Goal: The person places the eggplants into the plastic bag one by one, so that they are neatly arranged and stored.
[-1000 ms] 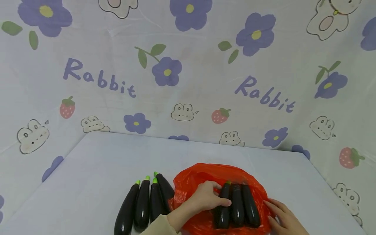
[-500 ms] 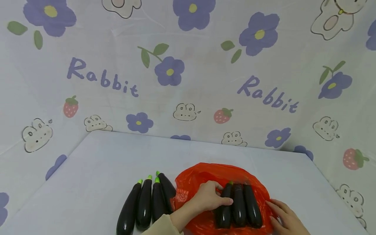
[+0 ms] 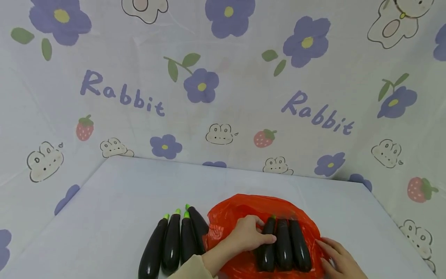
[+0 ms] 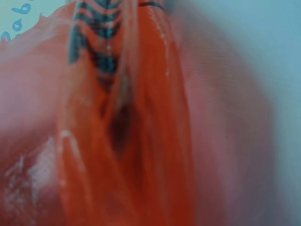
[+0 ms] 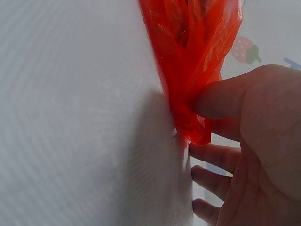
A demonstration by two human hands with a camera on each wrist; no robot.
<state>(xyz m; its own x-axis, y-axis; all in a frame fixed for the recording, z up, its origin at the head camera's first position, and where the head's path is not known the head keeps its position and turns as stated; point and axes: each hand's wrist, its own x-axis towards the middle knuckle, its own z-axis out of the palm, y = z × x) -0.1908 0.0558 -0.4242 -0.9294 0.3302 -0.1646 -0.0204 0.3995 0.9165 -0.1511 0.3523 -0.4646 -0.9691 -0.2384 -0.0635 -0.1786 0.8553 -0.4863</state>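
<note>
Three dark eggplants lie side by side on a spread red plastic bag (image 3: 230, 213) in the head view. My left hand (image 3: 245, 234) grips the leftmost eggplant (image 3: 267, 257), thumb across its top and fingers at its far side. The middle eggplant (image 3: 284, 248) and the right eggplant (image 3: 300, 248) are untouched. At the bag's right edge is my right hand (image 3: 339, 259). In the right wrist view, that hand (image 5: 268, 136) pinches a gathered edge of the bag (image 5: 188, 70) between thumb and forefinger. Red film with dark printing (image 4: 106, 28) fills much of the blurred left wrist view.
Several more eggplants (image 3: 153, 248) with green stem ends lie in a cluster left of the bag, partly behind my left sleeve (image 3: 195, 269). They rest on a white table (image 3: 104, 217). Behind it hangs a cloth (image 3: 237, 104) printed with flowers and rabbits.
The head view has shifted slightly. Both hands, the bag and the eggplants keep their places relative to one another.
</note>
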